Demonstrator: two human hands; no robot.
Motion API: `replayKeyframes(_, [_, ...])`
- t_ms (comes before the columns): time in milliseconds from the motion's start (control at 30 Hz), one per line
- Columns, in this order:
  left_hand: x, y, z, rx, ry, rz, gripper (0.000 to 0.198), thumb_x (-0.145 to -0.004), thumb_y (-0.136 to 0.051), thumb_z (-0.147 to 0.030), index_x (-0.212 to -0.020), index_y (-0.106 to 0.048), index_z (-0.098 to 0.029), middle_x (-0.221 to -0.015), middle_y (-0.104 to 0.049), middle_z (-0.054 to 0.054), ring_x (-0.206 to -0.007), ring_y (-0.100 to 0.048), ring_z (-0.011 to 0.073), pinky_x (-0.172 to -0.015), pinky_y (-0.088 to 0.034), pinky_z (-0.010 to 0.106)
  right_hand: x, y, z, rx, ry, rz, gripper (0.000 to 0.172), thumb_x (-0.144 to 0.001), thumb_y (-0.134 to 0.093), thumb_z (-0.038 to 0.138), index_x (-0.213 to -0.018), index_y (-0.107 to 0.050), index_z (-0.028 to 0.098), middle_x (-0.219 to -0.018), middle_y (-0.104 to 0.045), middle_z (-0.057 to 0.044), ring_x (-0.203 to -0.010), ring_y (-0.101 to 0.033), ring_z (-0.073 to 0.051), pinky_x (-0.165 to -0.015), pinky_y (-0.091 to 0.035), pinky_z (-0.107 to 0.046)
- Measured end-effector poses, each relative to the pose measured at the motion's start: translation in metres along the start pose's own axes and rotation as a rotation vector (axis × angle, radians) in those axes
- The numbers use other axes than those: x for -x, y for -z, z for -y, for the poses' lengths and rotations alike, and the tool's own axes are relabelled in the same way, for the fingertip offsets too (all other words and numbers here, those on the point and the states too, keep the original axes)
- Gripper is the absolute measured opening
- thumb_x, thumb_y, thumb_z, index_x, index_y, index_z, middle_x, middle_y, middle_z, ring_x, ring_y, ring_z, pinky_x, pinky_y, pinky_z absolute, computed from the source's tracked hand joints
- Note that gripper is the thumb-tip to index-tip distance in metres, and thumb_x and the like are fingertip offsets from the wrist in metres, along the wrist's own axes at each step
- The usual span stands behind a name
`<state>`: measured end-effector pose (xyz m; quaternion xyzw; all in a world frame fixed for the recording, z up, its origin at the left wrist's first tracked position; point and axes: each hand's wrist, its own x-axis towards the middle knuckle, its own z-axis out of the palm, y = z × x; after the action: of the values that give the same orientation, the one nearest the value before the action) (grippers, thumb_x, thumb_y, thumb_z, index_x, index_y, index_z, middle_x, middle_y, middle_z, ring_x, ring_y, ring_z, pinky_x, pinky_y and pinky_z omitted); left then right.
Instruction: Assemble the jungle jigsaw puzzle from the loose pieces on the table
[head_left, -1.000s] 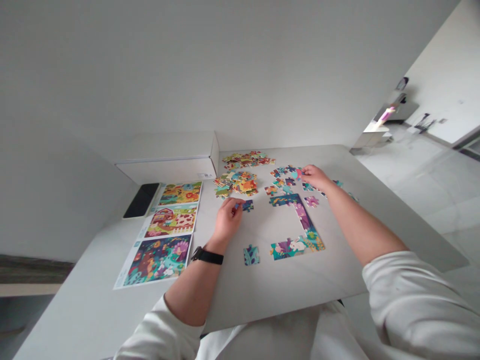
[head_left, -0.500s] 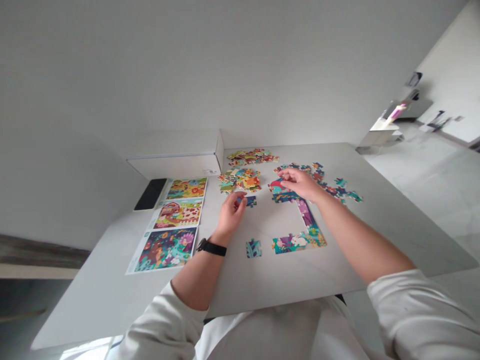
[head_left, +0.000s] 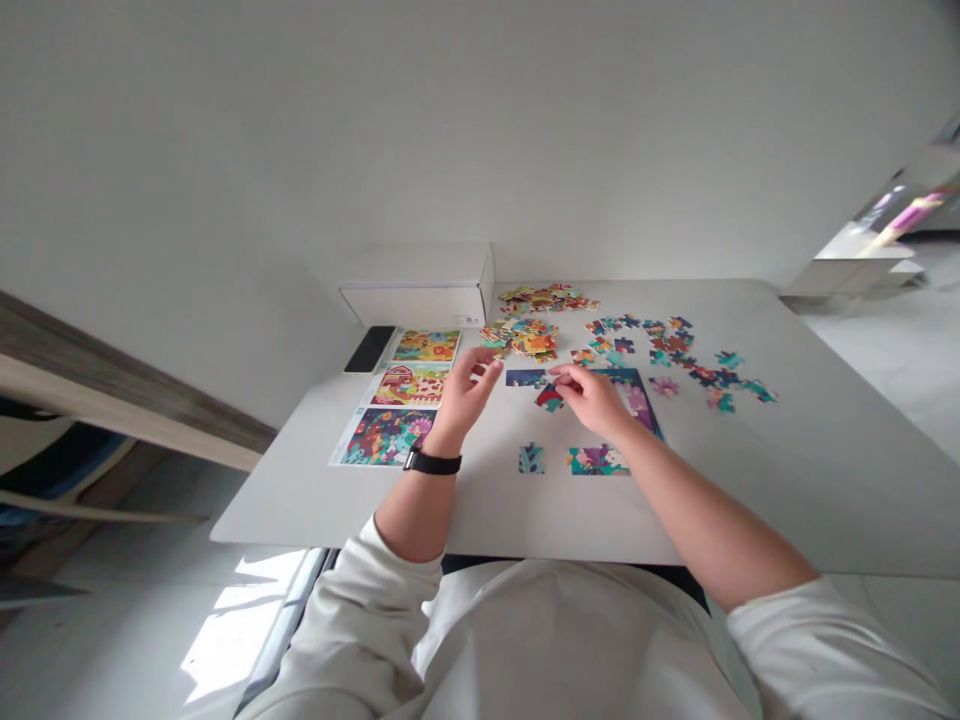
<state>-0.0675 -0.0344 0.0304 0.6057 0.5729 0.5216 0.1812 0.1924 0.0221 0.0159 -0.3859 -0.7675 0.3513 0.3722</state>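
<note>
**Right grip (head_left: 592, 398) pinches a red-and-teal jigsaw piece (head_left: 550, 397) as left grip (head_left: 465, 395) hangs open**

Thumb and fingers of the right hand close on that piece, which sits low under the fingertips, at or just above the worktop (head_left: 787, 500); this view does not settle whether it has left the surface. It lies between the two hands, just left of a partly assembled puzzle border (head_left: 598, 460), whose upper part is partly hidden behind the right hand. The left hand is raised with its fingers spread and curled, and nothing shows in it. Its fingertips are near a heap of loose puzzle pieces (head_left: 521, 340) and apart from a dark blue piece (head_left: 525, 378) lying flat between the hands. A second heap (head_left: 547, 297) sits beyond the first, and scattered pieces (head_left: 675, 350) spread across the worktop to the right. A single loose piece (head_left: 531, 458) lies just left of the border's lower strip. Three printed picture sheets (head_left: 386, 437) run in a row along the left side, beside a black phone (head_left: 369, 349). A white box (head_left: 416, 287) stands at the far edge. A black watch (head_left: 433, 462) circles the left wrist.
</note>
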Motion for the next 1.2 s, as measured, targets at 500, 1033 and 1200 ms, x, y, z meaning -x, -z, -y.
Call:
replayKeyframes(500, [0.012,-0.034,-0.008,0.288,0.234,0.416,0.037,-0.088,-0.075,-0.056,-0.092,-0.068,-0.019,-0.078,-0.066,0.000,-0.064,-0.050,0.0111,-0.060,-0.041,0.025,-0.004,-0.009,-0.015,-0.226,-0.071,-0.061,0.029,-0.094,-0.071,0.045,-0.117,-0.073,0.027,-0.108,-0.083,-0.008,-0.104,-0.078,-0.027,-0.095,-0.062,-0.043])
replayKeyframes(1033, [0.012,-0.034,-0.007,0.344,0.334,0.410,0.037,-0.085,-0.083,-0.053,-0.094,-0.069,-0.019,-0.077,-0.067,0.000,-0.057,-0.052,0.0083,-0.048,-0.041,0.021,-0.001,-0.013,-0.013,-0.248,-0.155,0.013,0.043,-0.088,-0.073,0.067,-0.101,-0.068,0.027,-0.090,-0.076,-0.004,-0.085,-0.071,-0.024,-0.080,-0.057,-0.038])
replayKeyframes(1200, [-0.004,-0.006,0.003,0.296,0.233,0.002,0.033,-0.096,-0.073,-0.052,-0.106,-0.069,-0.021,-0.093,-0.074,0.005,-0.068,-0.061,0.0116,-0.051,-0.045,0.020,-0.003,-0.008,-0.017,-0.230,-0.186,-0.097,0.041,-0.087,-0.071,0.066,-0.099,-0.067,0.027,-0.086,-0.074,-0.003,-0.080,-0.069,-0.024,-0.075,-0.055,-0.037])
